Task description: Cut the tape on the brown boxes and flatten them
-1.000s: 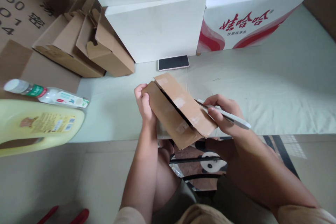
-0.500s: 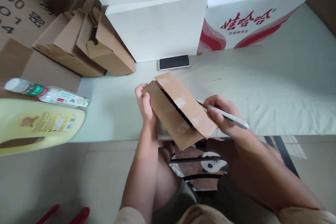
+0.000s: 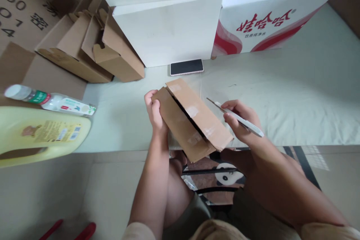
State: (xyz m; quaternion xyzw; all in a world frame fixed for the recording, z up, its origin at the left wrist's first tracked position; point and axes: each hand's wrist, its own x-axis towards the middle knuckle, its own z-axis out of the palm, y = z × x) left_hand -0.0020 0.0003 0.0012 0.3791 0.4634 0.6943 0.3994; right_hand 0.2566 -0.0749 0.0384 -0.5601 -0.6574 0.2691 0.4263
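A small brown cardboard box is tilted over the front edge of the table, with a dark gap between its flaps and pieces of clear tape on them. My left hand grips its left end, thumb on the near side. In my right hand is a utility knife with a white handle, held between thumb and fingers. Its thin blade points up and left, just above and to the right of the box, apart from it.
A phone lies behind the box, against white cartons. Folded brown boxes stand at the back left. A plastic bottle and a yellow jug are at the left. A panda-patterned stool is below the table edge.
My right hand has drawn the knife away from the box's right side, so its blade now shows in full. The box and my left hand have hardly moved.
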